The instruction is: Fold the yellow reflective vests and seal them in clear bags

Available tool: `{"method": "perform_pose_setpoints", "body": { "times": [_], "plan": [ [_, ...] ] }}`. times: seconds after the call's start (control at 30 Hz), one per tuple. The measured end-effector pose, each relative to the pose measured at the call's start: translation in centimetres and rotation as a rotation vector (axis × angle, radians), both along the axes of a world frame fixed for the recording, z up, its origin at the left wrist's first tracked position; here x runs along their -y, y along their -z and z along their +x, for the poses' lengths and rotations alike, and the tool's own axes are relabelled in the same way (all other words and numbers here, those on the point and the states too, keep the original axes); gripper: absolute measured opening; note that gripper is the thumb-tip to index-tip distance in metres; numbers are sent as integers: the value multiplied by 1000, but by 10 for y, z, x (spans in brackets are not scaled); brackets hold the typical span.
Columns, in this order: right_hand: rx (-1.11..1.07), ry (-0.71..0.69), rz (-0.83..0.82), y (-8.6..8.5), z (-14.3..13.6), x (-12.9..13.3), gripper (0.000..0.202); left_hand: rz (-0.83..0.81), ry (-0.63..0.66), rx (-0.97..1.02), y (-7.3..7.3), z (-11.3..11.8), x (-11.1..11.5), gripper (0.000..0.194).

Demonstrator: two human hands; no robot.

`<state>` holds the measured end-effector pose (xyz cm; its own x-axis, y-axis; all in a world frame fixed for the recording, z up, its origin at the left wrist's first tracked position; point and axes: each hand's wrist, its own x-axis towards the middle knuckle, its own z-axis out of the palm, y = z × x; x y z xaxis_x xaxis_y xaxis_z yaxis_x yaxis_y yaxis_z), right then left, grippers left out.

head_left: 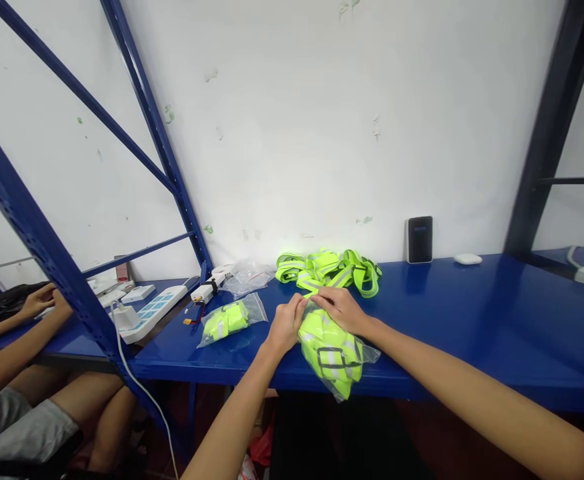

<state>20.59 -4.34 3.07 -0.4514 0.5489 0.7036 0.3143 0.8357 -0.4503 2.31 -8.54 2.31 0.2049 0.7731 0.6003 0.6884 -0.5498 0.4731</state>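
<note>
My left hand [287, 325] and my right hand [341, 309] pinch the top end of a clear plastic bag [371, 353] at the table's front edge. Folded neon-yellow reflective straps [317, 337] with a black buckle [331, 358] fill the bag, which hangs slightly over the edge. Both hands are closed, fingertips close together. Behind them lies a loose heap of the same yellow straps [345, 270] against the wall. Another clear bag with folded yellow straps [227, 321] rests left of my left hand.
Empty clear bags [248, 277] lie by a white device with wires [209, 288]. A power strip [156, 312] sits beyond the blue rack post [47, 227]. A black device [420, 240] leans on the wall, near a white puck [467, 259]. Another person's hands [47, 301] are at far left.
</note>
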Motion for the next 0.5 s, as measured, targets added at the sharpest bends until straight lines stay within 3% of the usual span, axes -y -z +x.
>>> {"method": "perform_pose_setpoints", "body": {
  "times": [0.1,0.17,0.23,0.3,0.4,0.5],
  "plan": [
    [-28,-13,-26,2,-2,-1,36,92,-86,142,-10,-7,9,38],
    [-94,-32,-98,2,-5,-2,34,139,-177,203,-26,-19,16,36],
    [-193,-8,-186,-2,-7,-3,34,166,-266,134,-47,-37,24,34],
    [-314,48,-274,-6,-3,-2,37,158,-360,-88,-66,-63,32,36],
    [-511,72,-430,-13,23,2,38,-53,-486,-482,-83,-110,46,48],
    [-636,128,-567,-18,77,6,36,-419,-549,-673,-77,-153,59,76]
  ]
}}
